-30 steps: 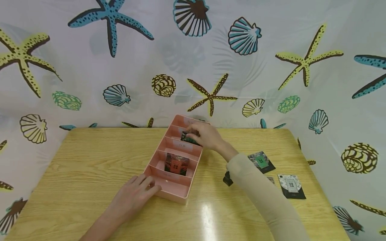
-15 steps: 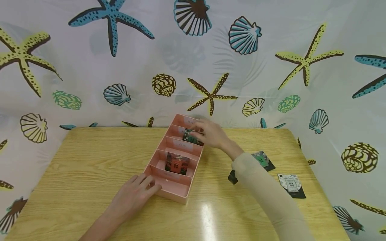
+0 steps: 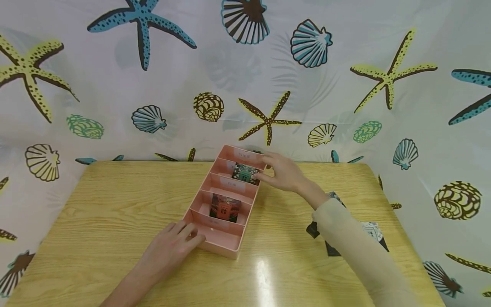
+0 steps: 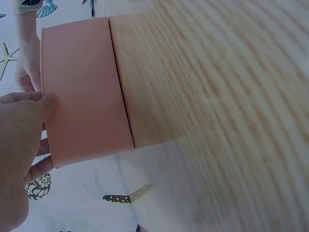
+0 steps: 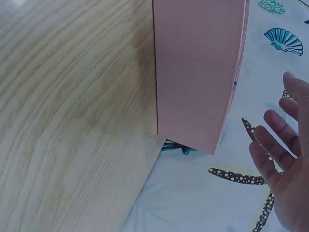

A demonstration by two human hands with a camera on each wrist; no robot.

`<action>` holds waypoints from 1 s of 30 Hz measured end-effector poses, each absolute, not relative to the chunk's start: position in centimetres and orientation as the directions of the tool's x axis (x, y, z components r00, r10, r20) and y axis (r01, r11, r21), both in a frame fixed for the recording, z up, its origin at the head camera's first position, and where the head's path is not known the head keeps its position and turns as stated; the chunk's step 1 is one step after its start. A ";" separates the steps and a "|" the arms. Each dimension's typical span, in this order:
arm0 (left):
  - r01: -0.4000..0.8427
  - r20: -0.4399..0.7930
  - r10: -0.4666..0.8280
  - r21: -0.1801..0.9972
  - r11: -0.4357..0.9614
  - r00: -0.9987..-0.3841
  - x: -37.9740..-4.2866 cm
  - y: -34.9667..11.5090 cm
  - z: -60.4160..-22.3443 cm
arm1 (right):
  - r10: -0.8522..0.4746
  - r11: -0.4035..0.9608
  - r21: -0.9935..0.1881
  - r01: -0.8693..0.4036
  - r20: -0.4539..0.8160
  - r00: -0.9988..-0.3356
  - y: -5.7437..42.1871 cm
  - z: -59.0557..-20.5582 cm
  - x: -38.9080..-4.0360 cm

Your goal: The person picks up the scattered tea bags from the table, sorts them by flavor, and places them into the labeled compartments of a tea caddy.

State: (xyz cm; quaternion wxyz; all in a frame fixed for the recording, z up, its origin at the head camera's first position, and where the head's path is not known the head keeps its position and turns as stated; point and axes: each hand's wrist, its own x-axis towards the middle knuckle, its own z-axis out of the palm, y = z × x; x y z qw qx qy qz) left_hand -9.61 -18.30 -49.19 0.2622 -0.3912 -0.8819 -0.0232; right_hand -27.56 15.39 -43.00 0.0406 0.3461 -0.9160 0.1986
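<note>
1. The left hand (image 3: 168,245) grips the pink box (image 3: 220,250) at its near left corner, thumb on the outer wall.
2. The right hand (image 3: 284,172) holds nothing, its fingers loosely spread by the box's far right edge.
3. A green packet (image 3: 242,171) sits at the right thumb's tip, second compartment from the far end; contact is unclear.
4. Beyond the left fingertips, a red packet (image 3: 225,208) sits one compartment farther.
5. Right of both hands' fingers, a white-and-black packet (image 3: 373,232) lies partly behind the sleeve (image 3: 356,249).

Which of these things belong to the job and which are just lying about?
In the job: left hand, right hand, pink box, green packet, red packet; probably the loose packets.
Just around: wooden table, patterned cloth.
</note>
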 end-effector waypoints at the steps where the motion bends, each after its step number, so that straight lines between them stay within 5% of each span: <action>1: 0.702 0.481 0.678 -0.165 0.693 -0.556 -9.6 -18.3 -49.2 | -0.620 0.682 -0.331 -0.652 0.211 -0.756 15.7 -42.9 -27.4; 12: 0.702 0.482 0.679 -0.169 0.692 -0.554 -9.6 -18.3 -49.3 | -0.636 0.701 -0.277 -0.657 0.174 -0.752 19.5 -42.9 -25.5; 30: 0.687 0.477 0.675 -0.184 0.703 -0.563 -9.6 -18.2 -49.1 | -0.499 0.837 -0.249 -0.487 0.018 -0.867 27.3 -44.5 -24.0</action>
